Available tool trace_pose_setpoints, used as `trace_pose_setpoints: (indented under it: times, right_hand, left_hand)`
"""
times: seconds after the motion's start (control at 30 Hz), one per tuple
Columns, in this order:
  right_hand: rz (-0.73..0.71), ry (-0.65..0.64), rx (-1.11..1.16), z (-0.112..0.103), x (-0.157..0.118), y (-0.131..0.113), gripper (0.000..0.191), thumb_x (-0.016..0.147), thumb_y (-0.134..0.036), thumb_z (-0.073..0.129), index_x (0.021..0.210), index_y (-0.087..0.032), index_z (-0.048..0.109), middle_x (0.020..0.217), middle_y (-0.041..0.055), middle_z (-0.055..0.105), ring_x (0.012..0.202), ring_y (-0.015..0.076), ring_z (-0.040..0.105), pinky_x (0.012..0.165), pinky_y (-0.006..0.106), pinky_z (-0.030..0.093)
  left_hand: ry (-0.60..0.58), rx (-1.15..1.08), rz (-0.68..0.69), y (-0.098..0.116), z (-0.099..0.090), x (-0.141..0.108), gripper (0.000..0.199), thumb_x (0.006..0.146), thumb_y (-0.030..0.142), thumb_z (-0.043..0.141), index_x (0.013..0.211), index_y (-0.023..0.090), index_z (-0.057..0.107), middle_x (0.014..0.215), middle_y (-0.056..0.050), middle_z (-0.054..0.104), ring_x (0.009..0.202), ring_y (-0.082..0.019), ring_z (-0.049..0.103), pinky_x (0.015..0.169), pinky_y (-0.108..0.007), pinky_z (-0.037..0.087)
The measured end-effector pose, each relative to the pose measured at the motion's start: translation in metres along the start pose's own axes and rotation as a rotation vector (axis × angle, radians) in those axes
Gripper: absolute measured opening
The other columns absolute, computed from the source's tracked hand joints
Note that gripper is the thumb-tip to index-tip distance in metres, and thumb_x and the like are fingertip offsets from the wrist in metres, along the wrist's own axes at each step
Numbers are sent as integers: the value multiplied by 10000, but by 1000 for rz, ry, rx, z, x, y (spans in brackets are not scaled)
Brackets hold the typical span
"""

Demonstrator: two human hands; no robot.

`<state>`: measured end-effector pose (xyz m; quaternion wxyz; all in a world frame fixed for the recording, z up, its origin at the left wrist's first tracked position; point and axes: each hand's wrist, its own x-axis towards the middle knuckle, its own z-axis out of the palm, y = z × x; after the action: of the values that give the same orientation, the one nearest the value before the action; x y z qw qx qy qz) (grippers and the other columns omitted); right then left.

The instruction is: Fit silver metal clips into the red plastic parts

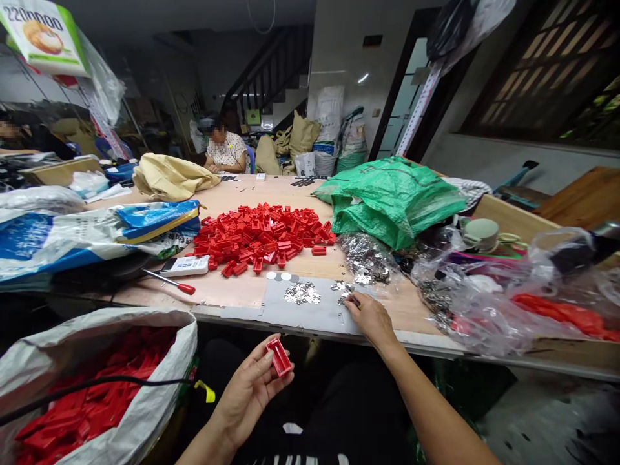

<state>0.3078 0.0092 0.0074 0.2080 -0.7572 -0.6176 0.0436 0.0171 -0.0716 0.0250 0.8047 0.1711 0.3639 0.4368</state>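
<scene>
My left hand (pixel 249 387) holds a small red plastic case (pixel 279 357) between thumb and fingers, its hollow side facing up, in front of the table edge. Over the right end of a grey sheet (pixel 276 314), my right hand (pixel 371 318) has its fingertips pinched together at a small pile of shiny metal pieces (pixel 340 287). Whether a piece is in the pinch is too small to make out. A second pile of metal pieces (pixel 302 293) lies on the sheet to the left. Beyond it spreads a big heap of red plastic cases (pixel 264 232).
An open white sack (pixel 181 336) of red parts stands at lower left. A red-handled tool (pixel 185 289) lies by a white box (pixel 186 265). A green woven bag (pixel 394 194) and clear bags of metal pieces (pixel 371 258) crowd the right. A person (pixel 227 152) sits across the table.
</scene>
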Motion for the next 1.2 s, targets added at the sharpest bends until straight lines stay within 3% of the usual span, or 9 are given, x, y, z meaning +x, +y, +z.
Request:
trace_pose_setpoints:
  times: [0.1, 0.27, 0.53, 0.63, 0.83, 0.93, 1.07, 1.2]
  right_hand:
    - [-20, -13, 34, -4, -3, 5, 165, 851, -286, 504, 853, -227, 658, 894, 39, 691, 811, 204, 619, 676, 280, 402]
    - [-49, -49, 104, -11, -18, 14, 190, 837, -307, 498, 871, -244, 674, 911, 29, 699, 844, 208, 630, 738, 296, 440]
    - [-37, -79, 164, -13, -28, 16, 194, 785, -315, 529, 905, -242, 664, 895, 29, 714, 827, 218, 650, 693, 295, 454]
    - [-36, -69, 162, -13, -27, 15, 155, 780, -323, 529, 826, -239, 650, 841, 26, 707, 793, 223, 641, 682, 303, 442]
    - [-39, -34, 217, -15, -29, 10, 159, 802, -349, 517, 808, -237, 631, 818, 33, 684, 765, 218, 617, 686, 307, 427]
    - [-42, -55, 455, -18, -33, -4, 222, 808, -428, 551, 847, -218, 613, 731, 23, 642, 635, 177, 559, 582, 277, 404]
    - [-114, -215, 804, -28, -50, -46, 309, 796, -510, 605, 859, -208, 597, 651, -19, 550, 514, 116, 421, 475, 243, 331]
    - [-194, -272, 829, -41, -70, -88, 262, 811, -470, 616, 826, -209, 629, 675, -4, 588, 573, 135, 478, 512, 250, 357]
  left_hand:
    - [-64, -20, 21, 1, -1, -1, 450, 795, 193, 684, 1223, 154, 552, 1052, -115, 686, 926, -222, 684, 923, -389, 510]
    - [-55, -53, 29, 6, 4, -1, 424, 788, 173, 695, 1190, 158, 561, 1032, -99, 693, 918, -205, 689, 899, -348, 528]
    - [-78, -69, 25, 7, 7, -2, 449, 816, 176, 664, 1242, 147, 525, 1023, -110, 694, 875, -184, 695, 859, -306, 546]
    - [-86, -76, 32, 7, 6, -3, 456, 816, 174, 663, 1250, 150, 523, 1023, -108, 691, 884, -185, 692, 862, -305, 544]
    - [-108, -110, 12, 11, 6, -5, 421, 831, 237, 651, 1235, 171, 550, 929, -79, 688, 766, -143, 687, 749, -255, 558]
    - [-154, -132, -9, 13, 7, -6, 412, 833, 263, 648, 1226, 177, 562, 885, -68, 680, 711, -125, 673, 674, -224, 548]
    - [-185, -155, -24, 12, 8, -5, 417, 817, 297, 666, 1202, 166, 577, 852, -61, 673, 685, -114, 660, 635, -196, 529]
    - [-179, -135, -20, 11, 10, -5, 414, 817, 332, 662, 1182, 154, 580, 830, -66, 678, 664, -113, 659, 621, -194, 523]
